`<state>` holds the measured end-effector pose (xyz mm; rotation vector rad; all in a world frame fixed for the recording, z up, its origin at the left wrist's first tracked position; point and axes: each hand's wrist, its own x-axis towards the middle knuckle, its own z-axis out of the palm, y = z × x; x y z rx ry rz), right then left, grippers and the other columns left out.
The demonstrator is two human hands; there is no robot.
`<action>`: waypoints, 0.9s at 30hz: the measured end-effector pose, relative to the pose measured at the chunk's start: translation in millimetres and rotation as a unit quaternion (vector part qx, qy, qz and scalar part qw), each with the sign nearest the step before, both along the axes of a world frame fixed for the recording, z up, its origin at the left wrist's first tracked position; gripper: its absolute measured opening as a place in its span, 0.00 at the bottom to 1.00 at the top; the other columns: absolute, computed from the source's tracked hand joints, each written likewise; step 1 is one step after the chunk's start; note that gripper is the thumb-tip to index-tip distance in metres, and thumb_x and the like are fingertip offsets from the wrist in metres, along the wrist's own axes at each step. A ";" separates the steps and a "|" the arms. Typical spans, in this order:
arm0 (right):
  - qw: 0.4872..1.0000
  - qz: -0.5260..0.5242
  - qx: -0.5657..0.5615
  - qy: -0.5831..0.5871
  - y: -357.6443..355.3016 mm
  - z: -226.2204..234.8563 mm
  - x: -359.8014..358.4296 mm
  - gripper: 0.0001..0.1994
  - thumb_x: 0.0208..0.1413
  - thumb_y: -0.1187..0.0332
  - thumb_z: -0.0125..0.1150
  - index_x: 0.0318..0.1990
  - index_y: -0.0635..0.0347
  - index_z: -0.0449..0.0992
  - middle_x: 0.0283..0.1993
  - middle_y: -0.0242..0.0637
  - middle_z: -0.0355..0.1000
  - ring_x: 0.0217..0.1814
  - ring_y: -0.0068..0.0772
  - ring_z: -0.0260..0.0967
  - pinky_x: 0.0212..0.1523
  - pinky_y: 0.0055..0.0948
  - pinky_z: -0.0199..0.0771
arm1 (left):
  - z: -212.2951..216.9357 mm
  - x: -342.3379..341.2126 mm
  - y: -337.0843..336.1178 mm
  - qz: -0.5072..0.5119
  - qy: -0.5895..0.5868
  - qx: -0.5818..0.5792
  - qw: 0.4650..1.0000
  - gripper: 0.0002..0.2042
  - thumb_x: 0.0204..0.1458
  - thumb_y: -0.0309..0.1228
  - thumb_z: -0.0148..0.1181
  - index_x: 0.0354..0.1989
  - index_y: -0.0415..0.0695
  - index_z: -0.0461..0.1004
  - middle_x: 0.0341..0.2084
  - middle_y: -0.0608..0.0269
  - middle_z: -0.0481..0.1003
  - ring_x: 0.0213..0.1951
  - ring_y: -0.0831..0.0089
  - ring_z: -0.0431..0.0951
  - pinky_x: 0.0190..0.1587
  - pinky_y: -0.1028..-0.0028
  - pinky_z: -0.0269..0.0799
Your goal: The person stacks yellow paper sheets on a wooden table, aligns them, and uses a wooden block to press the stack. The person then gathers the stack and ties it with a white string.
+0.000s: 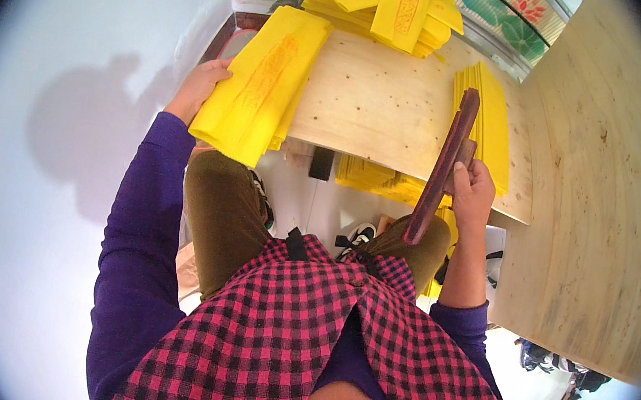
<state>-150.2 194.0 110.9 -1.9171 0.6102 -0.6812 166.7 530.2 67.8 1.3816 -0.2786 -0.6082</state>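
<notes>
Pale wooden tabletop ahead of me, tall wooden board on the right, white wall on the left. My left hand is at the left edge of a printed yellow paper stack, which overhangs the table's near edge at the left; contact there, but can't tell if I'm pinching it or just steadying it. My right hand is clenched around a dark red bar's short grip block; bar slants, upper end overlapping a second yellow stack in view, touching or not unclear. Yellow heap at the far edge, more yellow sheets below the tabletop. Checked apron on me.
</notes>
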 end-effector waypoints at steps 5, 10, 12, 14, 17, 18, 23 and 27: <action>1.000 -0.015 0.008 0.005 -1.5 0.6 3.8 0.09 0.55 0.69 0.55 0.27 0.64 0.66 0.21 0.28 0.64 0.21 0.14 0.60 0.20 0.19 0.63 | -18.9 44.2 -15.1 0.058 -0.003 0.075 0.996 0.16 0.51 0.25 0.48 0.48 0.33 0.69 0.34 0.57 0.74 0.33 0.71 0.75 0.39 0.74 0.71; 0.998 -0.046 -0.044 0.005 -8.9 -0.2 -7.3 0.10 0.54 0.68 0.56 0.27 0.65 0.67 0.21 0.28 0.64 0.21 0.15 0.61 0.22 0.20 0.64 | -21.1 51.9 -11.9 -0.027 -0.103 0.197 0.975 0.19 0.54 0.29 0.49 0.54 0.34 0.64 0.43 0.55 0.73 0.42 0.69 0.74 0.45 0.72 0.69; 0.995 -0.093 -0.036 0.008 -18.7 1.5 -11.6 0.10 0.54 0.68 0.56 0.26 0.65 0.67 0.21 0.27 0.64 0.22 0.15 0.61 0.23 0.21 0.64 | -8.7 42.6 -5.9 -0.044 -0.149 0.202 0.967 0.22 0.54 0.33 0.52 0.56 0.38 0.63 0.49 0.57 0.70 0.49 0.68 0.70 0.49 0.71 0.66; 0.993 -0.113 0.033 -0.025 -27.7 6.3 -21.9 0.10 0.54 0.68 0.56 0.26 0.65 0.67 0.22 0.27 0.64 0.22 0.15 0.60 0.22 0.21 0.63 | 8.9 30.6 -11.6 0.047 -0.316 0.303 0.898 0.20 0.52 0.29 0.53 0.52 0.34 0.67 0.49 0.50 0.70 0.46 0.67 0.71 0.48 0.72 0.66; 0.978 -0.129 0.072 -0.147 -38.3 15.6 -30.3 0.09 0.55 0.68 0.55 0.29 0.65 0.68 0.21 0.27 0.65 0.19 0.15 0.59 0.20 0.19 0.60 | 40.6 14.3 -27.4 0.054 -0.370 0.293 0.880 0.18 0.52 0.31 0.54 0.50 0.37 0.69 0.43 0.57 0.73 0.43 0.69 0.72 0.47 0.72 0.66; 0.968 -0.113 0.102 -0.201 -40.3 19.3 -34.4 0.09 0.56 0.67 0.54 0.29 0.64 0.69 0.21 0.27 0.66 0.19 0.15 0.59 0.19 0.19 0.59 | 49.8 6.1 -37.0 0.030 -0.400 0.257 0.879 0.17 0.52 0.31 0.54 0.49 0.38 0.70 0.41 0.58 0.74 0.43 0.70 0.72 0.46 0.73 0.67; 0.958 -0.204 0.076 -0.187 -58.4 41.6 -68.4 0.06 0.57 0.66 0.50 0.33 0.57 0.70 0.19 0.20 0.62 0.17 0.09 0.54 0.15 0.14 0.46 | 65.2 -51.1 -139.2 -0.129 -0.331 0.154 0.922 0.14 0.52 0.33 0.55 0.45 0.39 0.73 0.35 0.64 0.75 0.37 0.75 0.73 0.40 0.77 0.68; 0.934 -0.220 0.104 -0.260 -74.1 45.4 -93.2 0.05 0.57 0.66 0.51 0.32 0.56 0.69 0.18 0.18 0.58 0.16 0.09 0.48 0.15 0.14 0.44 | 53.3 -111.6 -241.9 -0.292 -0.219 0.096 0.926 0.12 0.53 0.33 0.54 0.42 0.41 0.74 0.33 0.66 0.76 0.33 0.80 0.73 0.35 0.80 0.66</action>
